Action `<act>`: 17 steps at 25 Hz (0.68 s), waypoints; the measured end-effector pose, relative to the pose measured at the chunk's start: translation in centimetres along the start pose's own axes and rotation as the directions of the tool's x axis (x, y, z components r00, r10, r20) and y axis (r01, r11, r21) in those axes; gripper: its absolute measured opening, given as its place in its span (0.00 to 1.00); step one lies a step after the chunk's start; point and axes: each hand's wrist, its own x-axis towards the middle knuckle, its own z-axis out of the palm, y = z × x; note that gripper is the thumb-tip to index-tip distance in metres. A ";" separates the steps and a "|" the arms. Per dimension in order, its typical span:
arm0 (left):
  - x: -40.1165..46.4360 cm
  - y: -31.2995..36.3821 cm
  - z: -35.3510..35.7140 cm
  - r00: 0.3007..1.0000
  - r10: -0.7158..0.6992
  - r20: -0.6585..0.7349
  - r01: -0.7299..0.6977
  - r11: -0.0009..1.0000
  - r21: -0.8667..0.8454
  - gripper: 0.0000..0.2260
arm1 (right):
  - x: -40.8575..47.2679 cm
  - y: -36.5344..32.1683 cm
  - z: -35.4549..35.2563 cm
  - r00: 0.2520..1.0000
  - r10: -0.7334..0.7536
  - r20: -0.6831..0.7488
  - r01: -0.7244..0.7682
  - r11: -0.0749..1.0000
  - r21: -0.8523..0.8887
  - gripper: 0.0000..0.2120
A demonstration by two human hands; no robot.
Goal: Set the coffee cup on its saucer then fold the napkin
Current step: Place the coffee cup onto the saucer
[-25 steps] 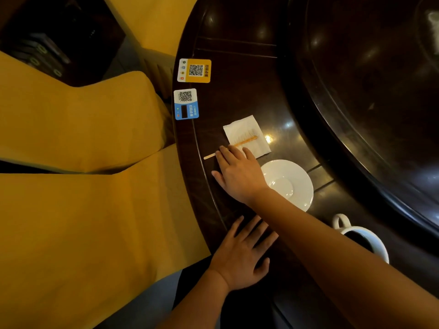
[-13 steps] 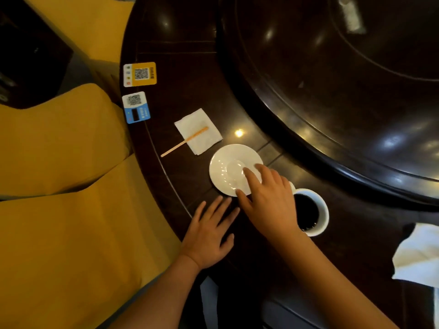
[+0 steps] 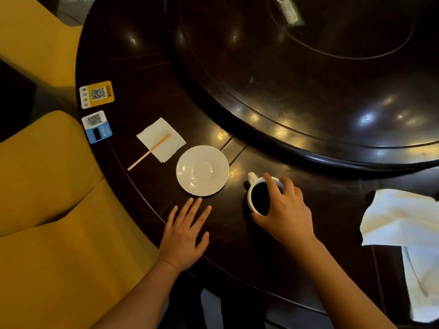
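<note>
The right hand [image 3: 286, 213] is curling its fingers over the coffee cup [image 3: 259, 198], hiding its right rim, while the left hand [image 3: 184, 236] is lying flat, fingers spread, near the empty saucer [image 3: 202, 170].

A dark round tabletop [image 3: 142, 67] carries a raised turntable [image 3: 308, 79] at its middle. Near the left rim lie a yellow QR card [image 3: 97, 94] and a blue QR card [image 3: 97, 126]. Yellow cushioned seats [image 3: 47, 186] stand beside the tabletop
</note>
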 end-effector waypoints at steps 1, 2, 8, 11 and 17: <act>0.0 0.0 0.0 1.000 0.001 -0.003 -0.001 1.000 0.005 0.26 | 0.1 0.0 0.0 1.000 0.000 0.000 0.000 1.000 0.003 0.46; 0.0 0.0 -0.1 1.000 0.003 -0.007 -0.003 1.000 0.007 0.26 | 0.3 0.0 0.0 1.000 -0.001 0.002 0.001 1.000 0.004 0.45; 0.0 -0.1 -0.1 1.000 0.011 -0.011 -0.011 1.000 -0.004 0.26 | 1.1 -1.3 -0.8 0.998 -0.056 -0.041 0.057 0.998 0.016 0.45; 0.0 -0.1 -0.1 1.000 0.018 -0.016 -0.018 1.000 -0.016 0.26 | 2.3 -3.3 -1.6 0.981 -0.157 -0.110 0.161 0.987 0.024 0.44; 0.0 -0.1 -0.1 0.999 0.031 -0.020 -0.031 0.999 -0.028 0.26 | 6.2 -8.3 -1.1 0.950 -0.288 -0.116 0.287 0.957 -0.024 0.45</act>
